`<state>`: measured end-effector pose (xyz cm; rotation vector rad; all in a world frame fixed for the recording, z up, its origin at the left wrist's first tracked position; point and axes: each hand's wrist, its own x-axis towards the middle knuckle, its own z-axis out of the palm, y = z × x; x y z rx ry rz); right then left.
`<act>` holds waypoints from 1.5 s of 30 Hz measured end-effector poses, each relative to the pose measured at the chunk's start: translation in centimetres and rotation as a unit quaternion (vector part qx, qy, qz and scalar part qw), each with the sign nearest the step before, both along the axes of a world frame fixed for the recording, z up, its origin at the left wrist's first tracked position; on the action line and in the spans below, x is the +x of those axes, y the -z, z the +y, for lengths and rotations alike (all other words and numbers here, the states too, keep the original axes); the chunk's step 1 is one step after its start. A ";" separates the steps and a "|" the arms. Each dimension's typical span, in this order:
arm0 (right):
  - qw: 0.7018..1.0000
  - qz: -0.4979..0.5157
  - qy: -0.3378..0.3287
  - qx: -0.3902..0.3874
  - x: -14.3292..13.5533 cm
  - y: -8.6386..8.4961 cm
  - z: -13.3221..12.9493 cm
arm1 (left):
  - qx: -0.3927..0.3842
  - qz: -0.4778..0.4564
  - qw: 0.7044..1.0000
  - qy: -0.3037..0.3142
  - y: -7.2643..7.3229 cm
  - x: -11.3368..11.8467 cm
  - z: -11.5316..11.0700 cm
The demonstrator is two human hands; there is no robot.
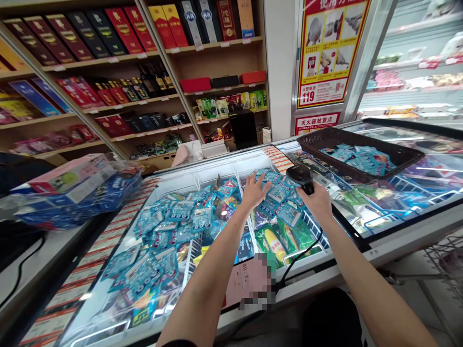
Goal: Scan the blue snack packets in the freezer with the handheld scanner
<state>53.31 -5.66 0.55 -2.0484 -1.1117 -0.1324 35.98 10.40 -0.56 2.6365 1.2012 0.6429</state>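
Observation:
Many small blue packets [181, 210] lie spread over the glass top of a chest freezer, with a smaller group of blue packets [280, 197] at its middle. My left hand [255, 192] rests on the left edge of that smaller group, fingers spread. To its right, my right hand [317, 202] is wrapped round the handle of a black barcode scanner [300, 174], whose head is over the packets' right side. A black cable hangs from the scanner toward the freezer's front edge. Near that edge lies a phone [248, 284], partly behind my left forearm.
A dark brown tray [408, 156] at the right back holds more blue packets. Plastic-wrapped blue packs [83, 197] sit on the counter at left. Behind are shelves of boxes and bottles [126, 55]. A wire basket [446, 255] stands at the lower right.

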 end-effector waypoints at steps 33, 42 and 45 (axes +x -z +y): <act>0.967 0.168 -0.192 -0.012 -12.9 0.5 6.5 | -0.001 0.002 1.000 -0.007 1.9 -10.1 0.4; 0.975 0.116 -0.185 -0.048 -12.6 -0.7 5.0 | 0.006 -0.118 0.992 0.037 0.0 -14.1 -1.4; 0.980 0.106 -0.163 -0.038 -12.3 -0.9 4.5 | 0.022 -0.068 0.996 0.048 -0.2 -15.4 -4.2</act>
